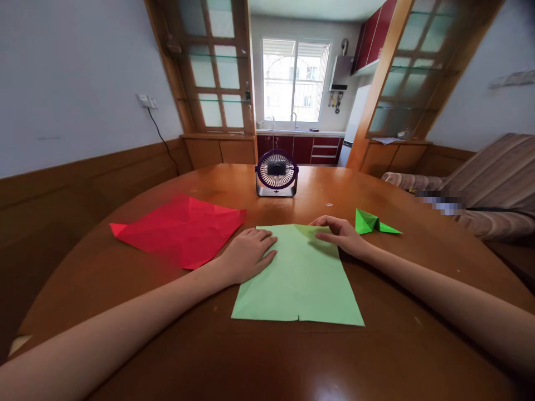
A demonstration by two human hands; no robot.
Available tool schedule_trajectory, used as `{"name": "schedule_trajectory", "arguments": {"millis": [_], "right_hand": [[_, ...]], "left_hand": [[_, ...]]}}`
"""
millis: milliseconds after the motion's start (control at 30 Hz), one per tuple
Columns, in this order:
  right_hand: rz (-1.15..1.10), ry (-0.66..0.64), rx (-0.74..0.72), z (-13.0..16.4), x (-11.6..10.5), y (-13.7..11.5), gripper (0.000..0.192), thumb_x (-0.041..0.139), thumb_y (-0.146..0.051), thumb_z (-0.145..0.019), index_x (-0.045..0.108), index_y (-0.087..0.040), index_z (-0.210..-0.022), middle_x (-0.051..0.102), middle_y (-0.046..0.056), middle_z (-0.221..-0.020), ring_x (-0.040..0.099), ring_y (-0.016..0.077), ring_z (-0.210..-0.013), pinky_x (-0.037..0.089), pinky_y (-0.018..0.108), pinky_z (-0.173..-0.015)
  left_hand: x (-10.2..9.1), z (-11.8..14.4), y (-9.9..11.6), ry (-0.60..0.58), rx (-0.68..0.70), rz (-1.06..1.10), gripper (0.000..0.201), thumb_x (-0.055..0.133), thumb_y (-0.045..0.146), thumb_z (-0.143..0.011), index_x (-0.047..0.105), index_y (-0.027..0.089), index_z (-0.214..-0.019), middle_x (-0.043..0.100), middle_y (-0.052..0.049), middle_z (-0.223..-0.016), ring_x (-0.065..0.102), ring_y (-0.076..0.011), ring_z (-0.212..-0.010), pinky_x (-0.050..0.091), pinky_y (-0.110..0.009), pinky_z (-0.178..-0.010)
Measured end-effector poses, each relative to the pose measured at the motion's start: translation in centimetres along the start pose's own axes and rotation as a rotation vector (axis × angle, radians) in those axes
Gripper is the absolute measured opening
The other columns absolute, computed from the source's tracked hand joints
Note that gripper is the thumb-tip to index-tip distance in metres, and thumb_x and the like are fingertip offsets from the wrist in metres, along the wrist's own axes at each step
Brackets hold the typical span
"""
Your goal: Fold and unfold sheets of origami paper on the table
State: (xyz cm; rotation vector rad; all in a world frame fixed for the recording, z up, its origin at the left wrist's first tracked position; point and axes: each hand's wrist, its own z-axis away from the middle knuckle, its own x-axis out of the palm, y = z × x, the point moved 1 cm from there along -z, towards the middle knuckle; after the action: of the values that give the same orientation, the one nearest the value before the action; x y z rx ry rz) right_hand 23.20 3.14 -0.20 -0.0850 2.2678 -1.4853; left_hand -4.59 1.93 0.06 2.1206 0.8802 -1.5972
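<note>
A light green sheet of paper (295, 278) lies in front of me on the table, with a small slit or notch in the middle of its near edge. My left hand (248, 253) rests flat across the sheet's left side, fingers stretched out. At the far right corner is my right hand (336, 234), its thumb over the paper and its curled fingers at the edge. A shadow falls on the paper below those fingers. Left of my left hand lies a creased red sheet of paper (179, 228). A folded bright green paper piece (371, 223) stands just beyond my right hand.
A small purple desk fan (276, 170) stands farther back on the round wooden table (292, 362). To the right is a striped armchair (493, 178). A cord (161, 136) hangs from the left wall socket. Behind the table are glass-shelved cabinets and a kitchen window (295, 81).
</note>
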Motion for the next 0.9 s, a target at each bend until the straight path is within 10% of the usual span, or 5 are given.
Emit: {"name": "schedule_trajectory", "arguments": {"millis": [167,500,900], "right_hand": [[-0.003,-0.123,-0.058,0.6,0.3,-1.0,0.023,0.067,-0.04,-0.083,0.061,-0.019,-0.09,0.064,0.007,-0.109,0.06,0.0188,-0.098,0.049,0.034,-0.083],[0.064,-0.285,-0.206,1.0,0.1,-1.6,0.028,0.055,-0.043,-0.093,0.063,-0.017,-0.101,0.06,0.011,-0.117,0.057,0.0213,-0.11,0.046,0.037,-0.092],[0.278,-0.392,-0.357,1.6,0.9,-2.8,0.035,0.048,-0.041,-0.097,0.061,-0.021,-0.122,0.06,0.012,-0.122,0.058,0.0217,-0.111,0.045,0.04,-0.098]], "left_hand": [[-0.2,0.0,0.2,0.072,-0.034,0.076,0.03,0.043,0.034,-0.096,0.06,0.015,-0.112,0.06,-0.012,-0.117,0.059,-0.0261,-0.106,0.048,-0.044,-0.093],[0.3,-0.1,0.1,0.092,-0.052,0.084,0.059,0.04,0.033,-0.095,0.021,0.016,-0.148,0.022,-0.014,-0.157,0.02,-0.0259,-0.146,0.025,-0.046,-0.116],[0.3,-0.2,0.0,-0.02,-0.009,0.121,0.053,0.034,0.034,-0.098,0.027,0.015,-0.147,0.035,-0.012,-0.152,0.027,-0.0243,-0.143,0.02,-0.048,-0.118]]}}
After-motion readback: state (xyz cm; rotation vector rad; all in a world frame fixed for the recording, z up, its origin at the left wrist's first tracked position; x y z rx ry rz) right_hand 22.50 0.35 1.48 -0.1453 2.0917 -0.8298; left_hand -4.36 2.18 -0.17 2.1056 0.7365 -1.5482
